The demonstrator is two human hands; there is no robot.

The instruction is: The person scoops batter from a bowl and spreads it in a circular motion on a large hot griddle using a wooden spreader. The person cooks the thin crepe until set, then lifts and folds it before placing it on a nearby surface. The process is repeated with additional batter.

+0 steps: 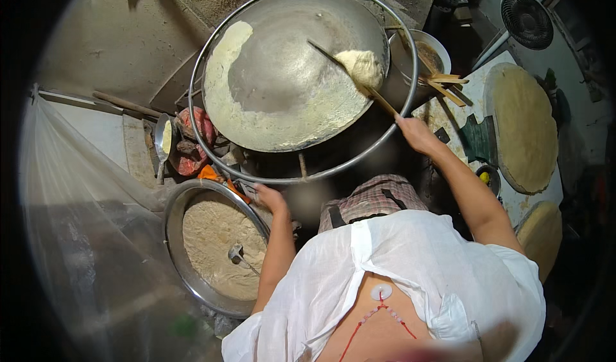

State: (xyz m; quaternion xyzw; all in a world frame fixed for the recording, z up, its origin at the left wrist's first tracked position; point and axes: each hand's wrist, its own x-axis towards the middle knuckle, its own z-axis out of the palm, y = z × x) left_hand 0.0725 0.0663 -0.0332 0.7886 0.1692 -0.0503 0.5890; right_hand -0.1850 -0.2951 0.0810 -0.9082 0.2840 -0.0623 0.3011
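Note:
My right hand (416, 134) is closed around the handle of a long wooden spreader (384, 103). Its thin dark blade reaches over a large round griddle (282, 73), against a lump of pale batter (360, 68) near the griddle's right edge. A thin yellowish layer of batter (224, 112) curves along the left and near sides; the middle is bare grey. My left hand (271, 198) is low, its fingers bent, between the griddle's metal ring (333, 176) and a steel basin (172, 234). What those fingers hold, if anything, is hidden. Thick batter and a ladle (236, 254) lie in the basin.
Large round flatbreads (523, 128) are stacked on a white table (459, 115) at right. Behind it stands a fan (526, 19). A bowl (431, 49) and wooden sticks (446, 81) sit beside the ring. Left are a small pan (162, 137), red bundles (204, 128) and plastic sheeting (83, 234).

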